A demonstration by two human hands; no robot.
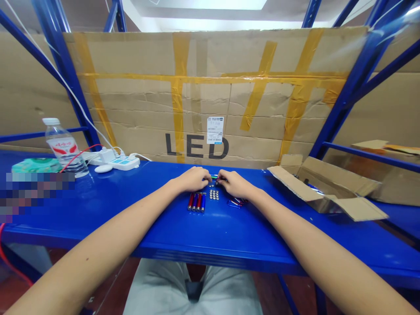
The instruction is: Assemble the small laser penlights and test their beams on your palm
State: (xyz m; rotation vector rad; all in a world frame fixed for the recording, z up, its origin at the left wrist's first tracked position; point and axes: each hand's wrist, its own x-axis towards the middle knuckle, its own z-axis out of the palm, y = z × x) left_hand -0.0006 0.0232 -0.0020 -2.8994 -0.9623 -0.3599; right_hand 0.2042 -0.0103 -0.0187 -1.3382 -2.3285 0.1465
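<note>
My left hand (194, 178) rests on the blue table with its fingers curled and closed; anything in its fingertips is too small to make out. Facing it, my right hand (233, 183) is pinched at the fingertips by a small dark reddish piece that I cannot name. A green and blue tube (214, 176) shows between the two hands. Just in front lie several small silver button cells (214, 195) in rows. Below my left hand, red and blue metal tubes (197, 202) stand side by side in a row. Blue and red carabiner clips (234, 203) lie under my right wrist.
An open cardboard box (323, 183) with small tubes inside sits at the right. On the left are a water bottle (65, 148), a white power strip (121, 162) with cables and a teal packet (36, 165). A tall cardboard sheet (138, 109) backs the table.
</note>
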